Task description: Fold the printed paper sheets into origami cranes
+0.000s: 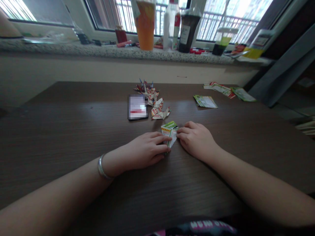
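Note:
A small piece of folded paper, printed green, white and yellow, lies on the brown table between my two hands. My left hand, with a silver bangle at its wrist, lays its fingers over the paper's left and lower part and holds it; the thumb is hidden. At the right edge of the same paper, my right hand has its fingers curled together, pinching that edge. Just beyond the paper stand several folded paper pieces, white with red print, in a row leading away from me.
Left of the row lies a phone-like device with a blurred screen. At the back right are a stack of printed papers and some loose strips. Along the granite windowsill stand an orange drink cup, bottles and a dark cup.

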### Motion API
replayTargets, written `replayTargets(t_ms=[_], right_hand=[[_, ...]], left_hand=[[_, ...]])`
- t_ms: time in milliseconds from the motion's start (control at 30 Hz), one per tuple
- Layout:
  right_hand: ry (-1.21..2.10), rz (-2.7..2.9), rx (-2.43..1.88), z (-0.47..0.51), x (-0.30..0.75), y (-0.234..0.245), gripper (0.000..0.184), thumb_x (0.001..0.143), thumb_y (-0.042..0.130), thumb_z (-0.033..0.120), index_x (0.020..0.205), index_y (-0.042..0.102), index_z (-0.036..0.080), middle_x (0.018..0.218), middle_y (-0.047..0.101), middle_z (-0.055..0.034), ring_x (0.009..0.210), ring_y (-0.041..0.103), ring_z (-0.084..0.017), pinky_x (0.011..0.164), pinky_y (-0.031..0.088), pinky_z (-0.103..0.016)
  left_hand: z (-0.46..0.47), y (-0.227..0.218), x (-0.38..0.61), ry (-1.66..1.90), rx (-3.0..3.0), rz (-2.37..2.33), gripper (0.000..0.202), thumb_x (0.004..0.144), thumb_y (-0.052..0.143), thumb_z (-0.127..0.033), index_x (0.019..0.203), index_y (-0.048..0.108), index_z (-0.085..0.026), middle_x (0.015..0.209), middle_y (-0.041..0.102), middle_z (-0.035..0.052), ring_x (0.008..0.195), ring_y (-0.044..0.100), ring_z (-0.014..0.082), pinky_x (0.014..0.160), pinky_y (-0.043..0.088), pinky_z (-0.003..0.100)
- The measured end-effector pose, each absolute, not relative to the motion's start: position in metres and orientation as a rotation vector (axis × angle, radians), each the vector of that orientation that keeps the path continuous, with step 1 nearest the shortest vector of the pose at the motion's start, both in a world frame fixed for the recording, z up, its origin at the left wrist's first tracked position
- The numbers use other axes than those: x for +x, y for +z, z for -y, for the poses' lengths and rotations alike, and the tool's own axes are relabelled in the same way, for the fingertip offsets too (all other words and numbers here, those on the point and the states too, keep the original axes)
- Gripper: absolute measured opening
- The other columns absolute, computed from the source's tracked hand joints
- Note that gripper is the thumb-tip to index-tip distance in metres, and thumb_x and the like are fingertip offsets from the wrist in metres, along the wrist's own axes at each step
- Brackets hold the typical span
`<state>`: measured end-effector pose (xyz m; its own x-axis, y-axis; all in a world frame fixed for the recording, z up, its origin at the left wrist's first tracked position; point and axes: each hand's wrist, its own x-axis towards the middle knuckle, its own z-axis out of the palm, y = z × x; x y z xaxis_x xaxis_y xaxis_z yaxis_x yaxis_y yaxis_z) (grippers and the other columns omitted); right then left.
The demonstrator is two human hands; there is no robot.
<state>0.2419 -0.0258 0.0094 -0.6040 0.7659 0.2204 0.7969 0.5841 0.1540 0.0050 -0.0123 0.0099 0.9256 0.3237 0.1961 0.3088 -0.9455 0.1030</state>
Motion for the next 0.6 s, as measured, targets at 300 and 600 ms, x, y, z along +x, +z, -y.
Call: replayTargets(t_ms=[300, 600], right_hand=[[-0.378, 2.693, -1.406, 0.0248, 0.2456, 0.009, 0.024, 0.092, 0.05, 0.02, 0.096, 0.073, 0.02, 0.106, 0.072, -0.0065, 0.094, 0.057, -0.024, 0.07, 0.041, -0.035], [-0.329, 2.644, -1.465, 0.0226, 0.2462, 0.0108, 0.028, 0.091, 0.049, 0.028, 0.096, 0.073, 0.014, 0.103, 0.072, -0.0111, 0.094, 0.058, -0.025, 0.079, 0.045, -0.037]], left_hand=[[0.011, 0.0091, 0.0047, 0.341, 3.005, -0.473, 0.022, 0.091, 0.053, -0.025, 0.11, 0.063, -0.021, 0.131, 0.055, 0.0107, 0.118, 0.053, 0.0277, 0.1, 0.046, 0.045], [0.0103, 0.0081, 0.0027, 0.364, 3.025, -0.463, 0.023, 0.09, 0.053, -0.025, 0.111, 0.063, -0.022, 0.131, 0.055, 0.0096, 0.117, 0.054, 0.0265, 0.1, 0.046, 0.044]])
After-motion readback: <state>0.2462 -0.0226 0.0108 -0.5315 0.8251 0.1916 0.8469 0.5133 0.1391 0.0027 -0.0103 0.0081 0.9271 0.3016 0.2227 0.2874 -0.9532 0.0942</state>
